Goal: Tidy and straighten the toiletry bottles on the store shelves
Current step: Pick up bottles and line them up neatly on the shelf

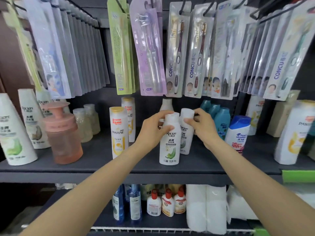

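A person works the middle shelf [95, 155] of a store's toiletry aisle, straightening two white Raclen shampoo bottles that stand one behind the other near its front edge. The left hand [154, 132] curls its fingers round the neck and cap of the front Raclen bottle [170, 142], thumb across the shoulder; the right hand [203, 126] pinches the cap of the rear Raclen bottle [185, 133], which leans slightly. Both grips are closed on their bottles. The job looks midway: the next move likely calls for setting the rear bottle upright and squaring both labels forward, between the Pantene bottle [118, 132] and the Head & Shoulders bottle [238, 133].
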Available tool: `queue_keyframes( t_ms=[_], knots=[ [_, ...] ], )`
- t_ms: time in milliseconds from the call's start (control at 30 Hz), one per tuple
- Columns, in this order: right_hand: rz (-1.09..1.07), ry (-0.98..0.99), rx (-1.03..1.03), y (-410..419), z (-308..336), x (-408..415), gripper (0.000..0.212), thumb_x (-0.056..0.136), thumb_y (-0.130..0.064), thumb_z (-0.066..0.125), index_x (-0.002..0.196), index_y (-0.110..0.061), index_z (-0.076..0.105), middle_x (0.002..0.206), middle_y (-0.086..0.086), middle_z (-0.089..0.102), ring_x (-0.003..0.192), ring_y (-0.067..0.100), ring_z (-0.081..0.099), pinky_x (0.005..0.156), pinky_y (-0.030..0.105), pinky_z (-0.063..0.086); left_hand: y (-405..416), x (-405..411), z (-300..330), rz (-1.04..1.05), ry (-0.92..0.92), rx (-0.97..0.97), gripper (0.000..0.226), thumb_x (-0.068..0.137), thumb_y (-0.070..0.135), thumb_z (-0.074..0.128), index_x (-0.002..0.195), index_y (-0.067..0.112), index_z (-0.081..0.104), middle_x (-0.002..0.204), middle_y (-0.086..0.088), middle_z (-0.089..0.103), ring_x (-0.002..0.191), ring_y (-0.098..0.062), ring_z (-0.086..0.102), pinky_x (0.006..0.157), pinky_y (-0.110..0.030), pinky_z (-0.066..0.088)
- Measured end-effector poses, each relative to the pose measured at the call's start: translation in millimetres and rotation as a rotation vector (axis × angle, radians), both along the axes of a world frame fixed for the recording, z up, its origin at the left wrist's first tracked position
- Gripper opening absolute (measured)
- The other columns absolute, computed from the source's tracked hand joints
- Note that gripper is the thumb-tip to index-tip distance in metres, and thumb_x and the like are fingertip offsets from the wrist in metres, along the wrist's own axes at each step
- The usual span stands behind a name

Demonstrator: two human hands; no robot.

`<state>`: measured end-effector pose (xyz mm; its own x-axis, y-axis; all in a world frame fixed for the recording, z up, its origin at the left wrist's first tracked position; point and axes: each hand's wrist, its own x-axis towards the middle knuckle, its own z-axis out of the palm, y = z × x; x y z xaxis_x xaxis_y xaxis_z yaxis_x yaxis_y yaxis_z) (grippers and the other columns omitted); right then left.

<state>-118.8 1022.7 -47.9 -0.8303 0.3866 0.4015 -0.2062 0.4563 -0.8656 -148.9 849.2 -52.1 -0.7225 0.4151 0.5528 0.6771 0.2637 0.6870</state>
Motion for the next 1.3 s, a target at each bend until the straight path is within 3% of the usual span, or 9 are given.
queue_keyframes(
  t_ms=[200, 333, 533, 667, 833, 1033, 1167, 1233, 1300],
  knots=[
    [-0.110, 0.043, -0.080, -5, 0, 57, 0.012, 0.088, -0.018, 0.064, 0.086, -0.023, 0.053, 0.105, 0.008, 0.065, 0.099, 0.025, 0.063, 0.084, 0.051, 0.053, -1, 3, 9, -0.020, -0.068, -0.002, 0.040, 0.089, 0.015, 0.062, 0.127, 0.024, 0.052, 0.115, 0.000, 0.057, 0.097, -0.010, 0.054, 0.063, -0.002, 0.044],
    [-0.117, 0.030, -0.149, -13, -5, 98, 0.012, 0.087, -0.019, 0.064, 0.086, -0.022, 0.053, 0.108, 0.008, 0.066, 0.102, 0.026, 0.063, 0.082, 0.053, 0.054, 0, 21, 10, 0.064, -0.012, 0.000, 0.048, 0.086, 0.018, 0.066, 0.131, 0.022, 0.049, 0.125, -0.006, 0.052, 0.113, -0.017, 0.050, 0.088, -0.020, 0.037],
    [-0.067, 0.019, -0.292, -19, -4, 157, 0.018, 0.090, -0.015, 0.061, 0.104, -0.006, 0.053, 0.089, 0.001, 0.068, 0.076, 0.010, 0.066, 0.062, 0.035, 0.058, 4, 72, 7, 0.132, 0.055, 0.015, 0.042, 0.086, 0.019, 0.065, 0.126, 0.019, 0.052, 0.135, -0.004, 0.043, 0.127, -0.017, 0.038, 0.095, -0.014, 0.026],
    [-0.030, 0.027, -0.321, -20, -3, 191, 0.022, 0.090, -0.015, 0.061, 0.107, -0.004, 0.055, 0.094, 0.006, 0.068, 0.078, 0.013, 0.067, 0.058, 0.033, 0.059, 6, 114, 6, 0.143, 0.037, 0.055, 0.037, 0.087, 0.019, 0.064, 0.123, 0.019, 0.055, 0.127, 0.002, 0.045, 0.119, -0.011, 0.042, 0.094, -0.015, 0.029],
    [0.010, 0.068, -0.385, -23, -2, 238, 0.011, 0.090, -0.014, 0.061, 0.100, -0.011, 0.058, 0.096, 0.007, 0.067, 0.076, 0.013, 0.065, 0.051, 0.026, 0.055, 8, 175, -4, -0.094, -0.167, -0.041, 0.020, 0.092, 0.024, 0.057, 0.108, 0.015, 0.065, 0.105, 0.003, 0.066, 0.097, -0.010, 0.058, 0.084, -0.023, 0.044],
    [0.075, 0.085, -0.559, -17, -7, 286, 0.008, 0.094, -0.019, 0.056, 0.093, -0.010, 0.056, 0.107, 0.015, 0.065, 0.097, 0.029, 0.064, 0.075, 0.048, 0.057, -10, 232, -15, -0.262, -0.245, -0.141, 0.019, 0.093, 0.025, 0.056, 0.109, 0.019, 0.062, 0.106, 0.004, 0.066, 0.093, -0.006, 0.063, 0.079, -0.017, 0.050],
    [0.139, 0.140, -0.719, -17, -6, 307, 0.023, 0.096, -0.021, 0.050, 0.114, -0.005, 0.052, 0.105, 0.012, 0.066, 0.095, 0.024, 0.065, 0.075, 0.044, 0.057, -31, 251, -9, -0.251, -0.331, -0.207, 0.027, 0.089, 0.026, 0.061, 0.114, 0.019, 0.058, 0.110, 0.000, 0.065, 0.101, -0.015, 0.063, 0.087, -0.033, 0.054],
    [0.162, 0.145, -0.776, -17, -5, 311, 0.025, 0.098, -0.021, 0.048, 0.117, -0.006, 0.052, 0.107, 0.011, 0.066, 0.099, 0.023, 0.065, 0.076, 0.043, 0.056, -38, 256, -6, -0.276, -0.377, -0.143, 0.028, 0.086, 0.018, 0.065, 0.113, 0.020, 0.059, 0.106, 0.001, 0.068, 0.098, -0.014, 0.066, 0.084, -0.033, 0.056],
    [0.183, 0.095, -0.822, -20, -3, 313, 0.022, 0.097, -0.023, 0.050, 0.114, -0.010, 0.054, 0.109, 0.012, 0.065, 0.105, 0.025, 0.063, 0.083, 0.044, 0.054, -42, 261, -6, -0.217, -0.253, -0.112, 0.028, 0.083, 0.017, 0.068, 0.109, 0.023, 0.059, 0.104, 0.003, 0.068, 0.095, -0.013, 0.066, 0.079, -0.025, 0.057]
  ],
)
